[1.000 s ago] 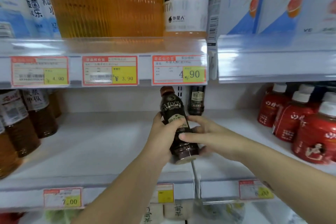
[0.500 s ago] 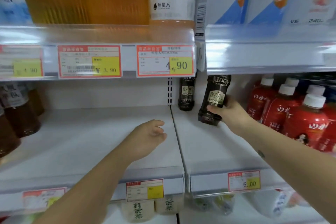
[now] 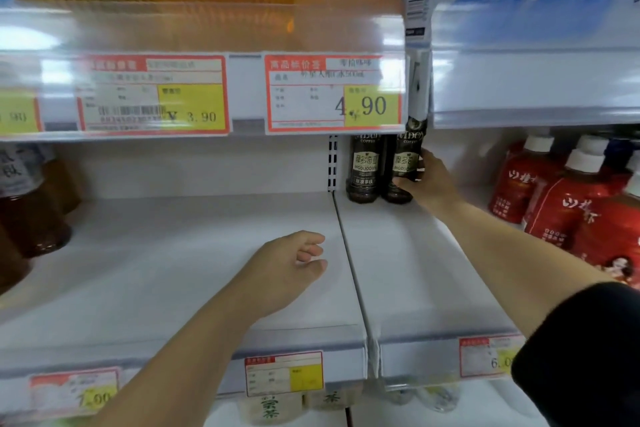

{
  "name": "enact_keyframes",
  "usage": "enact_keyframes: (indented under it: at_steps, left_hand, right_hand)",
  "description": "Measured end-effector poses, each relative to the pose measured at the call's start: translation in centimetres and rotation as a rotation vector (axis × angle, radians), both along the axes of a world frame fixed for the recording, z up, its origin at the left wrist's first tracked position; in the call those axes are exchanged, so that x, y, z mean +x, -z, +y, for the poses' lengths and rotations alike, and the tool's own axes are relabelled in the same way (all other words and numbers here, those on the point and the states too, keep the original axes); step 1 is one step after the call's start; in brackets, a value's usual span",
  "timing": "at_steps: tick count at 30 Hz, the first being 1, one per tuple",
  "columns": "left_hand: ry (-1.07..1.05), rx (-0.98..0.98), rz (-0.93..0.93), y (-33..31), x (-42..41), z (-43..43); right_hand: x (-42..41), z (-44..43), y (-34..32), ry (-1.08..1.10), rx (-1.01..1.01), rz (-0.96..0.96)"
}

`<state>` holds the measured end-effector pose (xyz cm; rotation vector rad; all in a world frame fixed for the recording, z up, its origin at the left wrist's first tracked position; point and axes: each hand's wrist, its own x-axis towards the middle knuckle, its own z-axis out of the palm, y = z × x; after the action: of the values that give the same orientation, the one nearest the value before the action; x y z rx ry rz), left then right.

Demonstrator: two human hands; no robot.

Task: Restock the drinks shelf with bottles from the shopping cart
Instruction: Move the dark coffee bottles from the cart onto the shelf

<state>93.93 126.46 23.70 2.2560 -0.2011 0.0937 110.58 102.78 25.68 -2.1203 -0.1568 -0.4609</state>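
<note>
Two dark coffee bottles stand side by side at the back of the white middle shelf (image 3: 398, 270). My right hand (image 3: 427, 184) grips the right coffee bottle (image 3: 403, 163), its fingers curled round the bottle's lower half; the bottle stands upright on the shelf, touching the left coffee bottle (image 3: 363, 166). The tops of both bottles are hidden behind the upper shelf's price strip. My left hand (image 3: 287, 267) hovers low over the bare shelf to the left of the shelf seam, fingers loosely curled and holding nothing.
Red bottles with white caps (image 3: 561, 204) crowd the right of the shelf. Brown tea bottles (image 3: 31, 215) stand at the far left. The upper shelf edge with price tags (image 3: 332, 94) overhangs the bottles. More bottles (image 3: 270, 409) sit on the shelf below.
My right hand carried the coffee bottle back and leftward and stood it against the other coffee bottle. My left hand let go of it earlier and stays low over the shelf.
</note>
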Motion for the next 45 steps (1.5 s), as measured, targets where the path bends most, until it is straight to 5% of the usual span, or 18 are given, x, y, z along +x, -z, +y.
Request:
enact_keyframes:
  at_steps: [11, 16, 20, 28, 35, 45]
  left_hand:
    - [0.012, 0.046, -0.001, 0.0, -0.2, -0.1]
    - [0.029, 0.076, -0.002, -0.2, -0.2, -0.2]
    - [0.049, 0.087, -0.023, -1.1, -1.4, -0.1]
    - [-0.028, 0.002, -0.482, 1.5, -14.4, 5.9]
    - [-0.256, -0.034, -0.081, 14.6, -25.6, 17.3]
    - [-0.661, -0.065, 0.535, 34.4, -39.6, 29.6]
  right_hand:
    - [-0.3, 1.1, -0.3, 0.035, -0.032, 0.051]
    - [-5.6, 1.3, -1.9, 0.039, -0.297, 0.274]
    - [-12.6, 2.3, -2.5, -0.106, -0.408, 0.171]
    - [-28.3, 10.8, 1.6, -0.375, -0.252, -0.207]
    - [-35.6, 23.2, 15.9, -0.682, -0.377, 0.17]
    - [-42.1, 35.2, 37.6, -0.853, -0.679, 0.639]
